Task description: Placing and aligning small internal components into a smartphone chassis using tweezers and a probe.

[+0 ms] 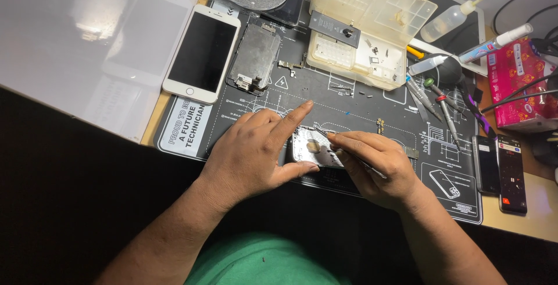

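Red tissue pack (pixel 519 81) far right; left hand (pixel 256 154) steadying silver phone housing (pixel 311 147).

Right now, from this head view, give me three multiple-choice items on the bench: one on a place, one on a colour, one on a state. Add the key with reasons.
1. Where does the white phone lie?
A. Left of the bare metal frame
B. On the pink tissue pack
C. Inside the plastic parts box

2. What colour is the work mat?
A. Red
B. Black with white print
C. Yellow

3. How is the plastic parts box?
A. Lid shut
B. Upside down
C. Lid open, small parts showing

Key:
1 A: the phone lies face up beside the bare metal frame, at the mat's left edge.
2 B: white diagrams run over its dark surface.
3 C: the lid is tipped back and the compartments are exposed.

Meanwhile the left hand steadies a silver phone shell, and the right hand holds a thin tool to it.
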